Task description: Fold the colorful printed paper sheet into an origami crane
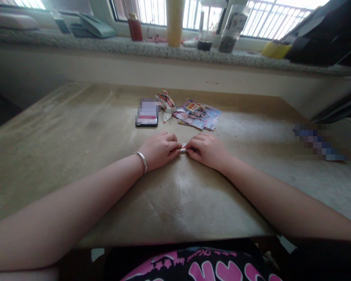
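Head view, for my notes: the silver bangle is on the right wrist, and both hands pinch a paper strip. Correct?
No, the head view shows the silver bangle on the left wrist. The left hand and right hand pinch the paper strip.

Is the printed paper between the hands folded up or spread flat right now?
Folded: the printed paper shows only as a narrow strip pinched between the left hand and right hand, much smaller than the printed sheets lying beyond.

The bare left arm [61, 207] and right arm [280, 199] reach in from opposite sides and angle toward each other. The left hand [159, 150] and right hand [207, 151] lie knuckles up, fingers curled inward (their fingertips [173, 146] almost meet), and the left wrist [140, 162] wears a silver bangle [142, 162].
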A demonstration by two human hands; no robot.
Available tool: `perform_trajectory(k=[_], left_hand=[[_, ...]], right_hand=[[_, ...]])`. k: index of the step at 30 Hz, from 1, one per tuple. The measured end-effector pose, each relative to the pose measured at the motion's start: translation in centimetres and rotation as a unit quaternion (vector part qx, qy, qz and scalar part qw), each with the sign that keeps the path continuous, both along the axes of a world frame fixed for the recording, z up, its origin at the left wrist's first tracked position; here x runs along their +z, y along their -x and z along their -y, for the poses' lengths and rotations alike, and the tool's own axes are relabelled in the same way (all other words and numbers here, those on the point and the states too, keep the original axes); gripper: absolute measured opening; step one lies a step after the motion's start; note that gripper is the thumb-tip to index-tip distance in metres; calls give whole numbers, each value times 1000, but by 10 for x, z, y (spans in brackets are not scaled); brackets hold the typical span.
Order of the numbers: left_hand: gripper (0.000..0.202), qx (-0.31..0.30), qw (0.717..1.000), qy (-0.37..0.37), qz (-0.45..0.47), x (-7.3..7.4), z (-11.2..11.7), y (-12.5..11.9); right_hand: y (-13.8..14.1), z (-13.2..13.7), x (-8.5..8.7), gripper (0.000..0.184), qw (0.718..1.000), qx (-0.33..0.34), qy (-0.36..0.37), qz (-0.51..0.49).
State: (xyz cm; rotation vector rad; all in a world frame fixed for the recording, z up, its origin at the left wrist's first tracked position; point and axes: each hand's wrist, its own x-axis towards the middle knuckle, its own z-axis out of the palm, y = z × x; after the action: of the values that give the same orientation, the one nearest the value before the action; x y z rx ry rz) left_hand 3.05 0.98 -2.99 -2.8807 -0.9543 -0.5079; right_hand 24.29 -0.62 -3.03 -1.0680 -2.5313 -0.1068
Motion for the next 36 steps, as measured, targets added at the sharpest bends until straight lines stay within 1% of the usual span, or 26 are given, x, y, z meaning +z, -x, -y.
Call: perform_trajectory(k=[4, 7, 13, 19, 27, 31, 36], left_hand=[[29, 9, 1000, -9, -2, -1, -1, 0], [32, 21, 1000, -15, 4, -1, -1, -1], [31, 34, 999, -12, 3, -2, -3, -3], [22, 46, 999, -5, 15, -4, -5, -4], [22, 58, 998, 20, 24, -9, -10, -4], [23, 58, 998, 32, 20, -10, -11, -4], [22, 54, 997, 52, 25, -7, -10, -3]], right_hand=[[2, -1, 0, 18, 1000, -25, -1, 1], [3, -2, -1, 17, 999, -38, 8, -23], [4, -6, -5, 18, 997, -32, 35, -54], [7, -11, -9, 23, 995, -47, 60, -70], [2, -16, -13, 17, 987, -47, 78, -134], [0, -16, -14, 16, 988, -52, 73, -129], [0, -12, -11, 19, 992, -73, 55, -92]])
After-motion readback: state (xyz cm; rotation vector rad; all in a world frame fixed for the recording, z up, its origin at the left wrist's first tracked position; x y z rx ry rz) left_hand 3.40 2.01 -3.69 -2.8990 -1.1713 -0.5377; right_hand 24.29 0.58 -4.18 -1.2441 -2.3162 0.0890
